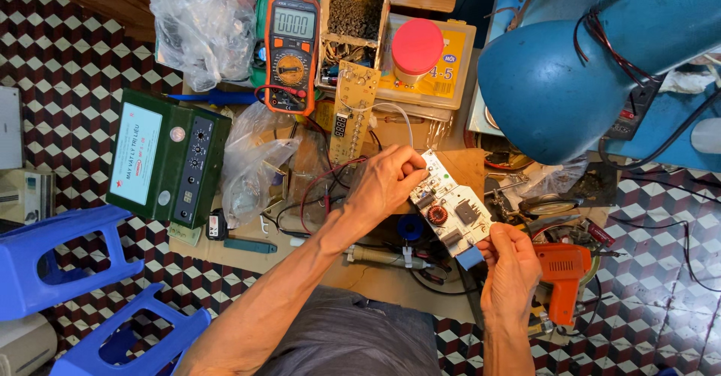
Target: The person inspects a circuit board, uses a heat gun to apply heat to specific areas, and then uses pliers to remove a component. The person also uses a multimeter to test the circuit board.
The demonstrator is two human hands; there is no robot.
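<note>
A white circuit board point(451, 208) with a copper coil, a grey block and a blue part at its near corner is held over the workbench between both hands. My left hand point(385, 181) grips the board's far end with fingers curled over it. My right hand point(508, 265) pinches the near corner by the blue part. A tan narrow board point(351, 113) with a small digit display lies just beyond the left hand, joined by thin wires.
An orange multimeter point(291, 53), a green metal box point(167, 159), clear plastic bags point(201, 29), a red-lidded jar point(417, 47), a blue lamp shade point(548, 90) and an orange soldering gun point(565, 274) crowd the bench. Blue plastic stools point(67, 259) stand at lower left.
</note>
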